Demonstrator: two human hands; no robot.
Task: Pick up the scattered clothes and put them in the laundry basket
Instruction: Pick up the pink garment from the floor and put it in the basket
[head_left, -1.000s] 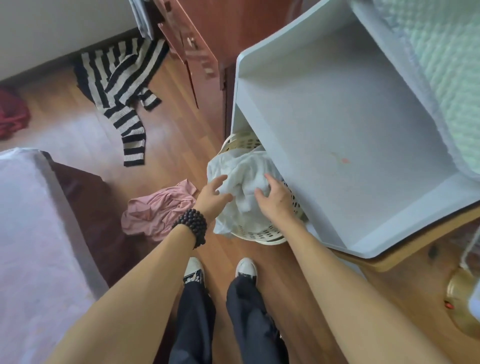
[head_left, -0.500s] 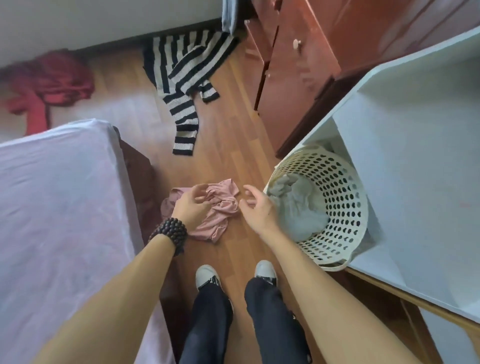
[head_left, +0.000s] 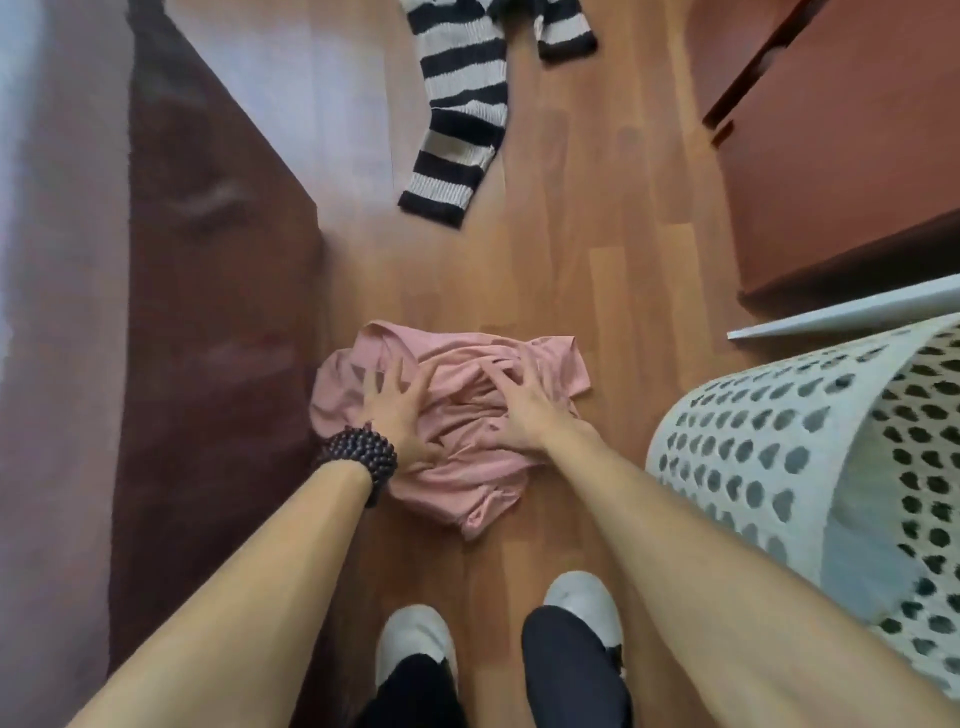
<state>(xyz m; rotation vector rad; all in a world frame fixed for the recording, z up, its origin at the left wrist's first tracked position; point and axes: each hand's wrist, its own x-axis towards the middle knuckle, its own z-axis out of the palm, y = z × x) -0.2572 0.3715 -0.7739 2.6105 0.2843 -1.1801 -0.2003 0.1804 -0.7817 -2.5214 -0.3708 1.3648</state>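
**Hands land on the pink top**

Both hands have dropped from mid-air onto the pink top (head_left: 457, 415) on the floor (head_left: 597, 234). Left hand (head_left: 389, 410) and right hand (head_left: 519, 410) press it with spread fingers, not yet gripping. Next, I judge: bunch, lift, swing right to the basket (head_left: 779, 441). A striped sweater (head_left: 462, 104) waits beyond.

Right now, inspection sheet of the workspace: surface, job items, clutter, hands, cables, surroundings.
Surface: wood floor, glare at top left.
Job's things: pink garment crumpled on floor; striped sweater lying beyond it; laundry basket at right, contents not visible.
Clutter: nothing seen.
Grippers: left hand and right hand spread, fingers on the pink garment, not lifted.
Cables: nothing seen.
Surroundings: bed left; reddish wooden cabinet upper right.
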